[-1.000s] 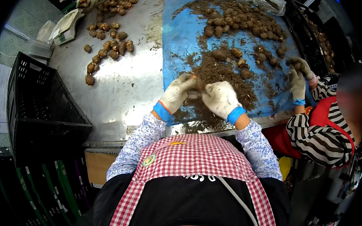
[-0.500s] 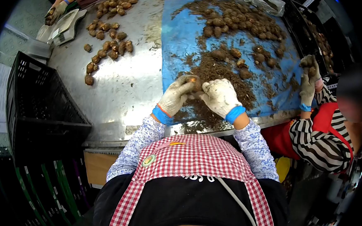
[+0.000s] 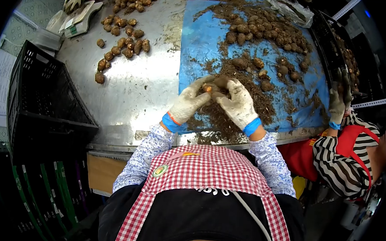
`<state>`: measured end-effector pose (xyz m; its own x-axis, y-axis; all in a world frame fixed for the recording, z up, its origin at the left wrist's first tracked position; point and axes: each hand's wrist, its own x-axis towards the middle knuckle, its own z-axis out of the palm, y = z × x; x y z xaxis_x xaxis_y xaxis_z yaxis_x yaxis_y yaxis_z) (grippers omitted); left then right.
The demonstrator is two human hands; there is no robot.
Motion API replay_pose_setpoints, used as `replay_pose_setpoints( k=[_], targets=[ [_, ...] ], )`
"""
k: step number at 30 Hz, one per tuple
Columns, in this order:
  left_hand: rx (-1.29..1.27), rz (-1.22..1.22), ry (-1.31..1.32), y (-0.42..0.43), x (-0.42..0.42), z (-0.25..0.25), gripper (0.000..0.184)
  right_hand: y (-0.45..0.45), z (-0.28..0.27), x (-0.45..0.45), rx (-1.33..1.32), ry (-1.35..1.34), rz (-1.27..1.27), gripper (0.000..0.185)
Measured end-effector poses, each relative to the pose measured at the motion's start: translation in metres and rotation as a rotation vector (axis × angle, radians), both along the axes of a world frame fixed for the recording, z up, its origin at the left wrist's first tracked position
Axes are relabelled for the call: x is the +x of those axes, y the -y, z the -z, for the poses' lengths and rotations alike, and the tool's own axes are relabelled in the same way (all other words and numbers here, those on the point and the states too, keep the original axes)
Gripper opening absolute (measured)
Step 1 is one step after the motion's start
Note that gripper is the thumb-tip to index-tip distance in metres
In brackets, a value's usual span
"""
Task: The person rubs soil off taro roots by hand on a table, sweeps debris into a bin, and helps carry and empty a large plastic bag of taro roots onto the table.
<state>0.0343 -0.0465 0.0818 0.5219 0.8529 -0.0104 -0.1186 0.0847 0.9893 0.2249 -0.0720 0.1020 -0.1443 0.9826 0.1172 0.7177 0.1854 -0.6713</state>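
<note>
A brown tuber with an orange end [image 3: 208,89] is held between both gloves over the blue sheet [image 3: 189,63]. My left hand [image 3: 190,100], in a whitish knitted glove, has its fingers wrapped round it from the left. From the right my right hand [image 3: 238,103], in a soiled glove, grips the same tuber with bent fingers. Just beyond lies loose brown root debris [image 3: 235,75], with a few tubers [image 3: 239,63] at its far edge. A heap of tubers [image 3: 269,30] is farther back on the sheet.
Cleaned tubers [image 3: 127,46] lie on the metal table [image 3: 115,96]. A black crate [image 3: 51,125] is at the left, a scale [image 3: 81,23] at the back left. A co-worker's gloved hands [image 3: 339,100] are at the right, another's [image 3: 75,0] at the back left.
My right hand's fingers have opened out somewhat around the tuber, whose orange end now faces up. The right co-worker's hands shifted right, and the other co-worker's hands moved near the scale.
</note>
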Motion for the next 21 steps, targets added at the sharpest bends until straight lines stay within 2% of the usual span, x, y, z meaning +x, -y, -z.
replay_pose_setpoints(
  k=[2,5,7,9,11,13,16,17,18,20,21],
  targets=[
    [0.081,-0.027,-0.059,-0.003,0.001,0.001,0.058,0.0,0.006,-0.01,0.246,-0.043,0.018,0.033],
    [0.29,-0.104,-0.192,-0.006,0.002,-0.008,0.059,-0.001,0.013,-0.022,-0.001,-0.815,0.083,0.038],
    [0.2,-0.056,-0.192,-0.002,0.001,-0.021,0.058,-0.015,0.0,-0.003,-0.11,-0.343,0.046,0.04],
    [0.18,-0.041,-0.196,0.003,0.001,-0.025,0.058,-0.02,0.017,0.013,-0.079,-0.181,0.082,0.045],
    [0.24,-0.068,-0.197,0.004,0.007,-0.026,0.057,-0.019,0.045,0.019,-0.022,-0.38,0.091,0.047],
    [0.23,-0.079,-0.222,-0.003,0.008,-0.016,0.058,-0.014,0.048,0.021,-0.005,-0.518,0.202,0.049],
    [0.217,-0.089,-0.178,-0.006,0.01,-0.012,0.06,-0.024,0.062,0.029,-0.32,-1.363,0.024,0.041],
    [0.236,-0.106,-0.17,-0.004,0.014,-0.012,0.059,-0.012,-0.039,-0.005,-0.282,-0.366,0.027,0.042],
    [0.256,-0.12,-0.161,-0.002,0.017,-0.011,0.059,-0.009,-0.007,-0.001,0.099,-0.31,-0.113,0.039],
    [0.208,-0.131,-0.089,0.0,0.021,0.002,0.059,-0.007,-0.007,-0.002,-0.189,-0.715,0.021,0.034],
    [0.183,-0.141,-0.05,0.0,0.023,0.008,0.059,-0.008,-0.009,0.0,-0.198,-0.634,0.035,0.032]
  ],
)
